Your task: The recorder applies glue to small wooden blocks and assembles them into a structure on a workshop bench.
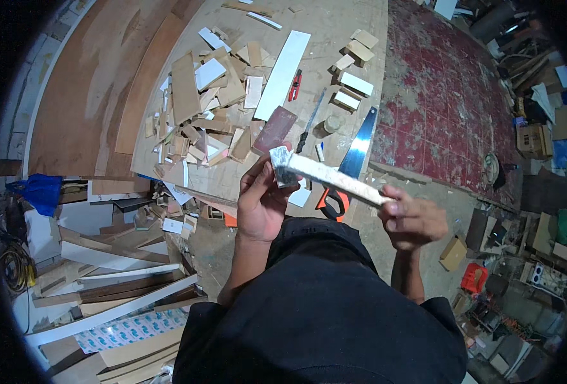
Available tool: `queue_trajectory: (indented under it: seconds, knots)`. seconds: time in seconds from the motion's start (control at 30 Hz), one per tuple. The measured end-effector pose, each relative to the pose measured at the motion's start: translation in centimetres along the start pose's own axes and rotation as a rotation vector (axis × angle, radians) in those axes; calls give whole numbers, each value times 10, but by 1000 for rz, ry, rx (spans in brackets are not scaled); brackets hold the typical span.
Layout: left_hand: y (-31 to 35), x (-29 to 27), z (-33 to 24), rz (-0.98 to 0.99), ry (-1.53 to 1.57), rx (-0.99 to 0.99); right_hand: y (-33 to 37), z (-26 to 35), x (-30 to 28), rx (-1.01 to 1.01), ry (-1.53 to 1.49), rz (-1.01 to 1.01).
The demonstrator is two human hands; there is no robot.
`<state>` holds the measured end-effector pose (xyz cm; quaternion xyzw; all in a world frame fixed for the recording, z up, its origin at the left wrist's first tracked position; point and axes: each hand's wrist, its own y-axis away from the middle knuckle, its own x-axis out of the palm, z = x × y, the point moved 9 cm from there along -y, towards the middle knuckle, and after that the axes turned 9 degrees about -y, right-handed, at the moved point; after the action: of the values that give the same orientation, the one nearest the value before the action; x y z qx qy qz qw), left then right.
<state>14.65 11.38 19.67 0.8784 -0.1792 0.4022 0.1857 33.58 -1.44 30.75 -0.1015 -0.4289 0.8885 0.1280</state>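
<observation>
L hand (258, 203) pinching small grey block (281, 176) btwn thumb & fingers; R hand (416, 219) fingers closed on R end of pale wooden strip (334, 176). Strip's L end at block, can't tell if joined. Both over worktable's (334, 38) near edge, nr handsaw (361, 144) & maroon slab (275, 130).

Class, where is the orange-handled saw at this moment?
In the head view, the saw is right of centre, partly hidden behind the pale bar in the right hand.
</observation>
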Motion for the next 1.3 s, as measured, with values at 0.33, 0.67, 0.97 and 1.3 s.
queue_trajectory:
  seconds: [0.33, 0.67, 0.97, 1.3]
  knots:
    - [-1, -10, 17, 8, 30, -125, 6, 0, 4, 57, -77, 158]
    - [2, -5, 20, 59, 54, -194, -5, -3, 11, 2, -61, 175]
    - [5, -12, 22, 15, -12, -198, -13, -10, 1, -32, -107, 118]
    - [5, -11, 17, -36, -65, -211, -3, -19, -10, 68, -248, 69]
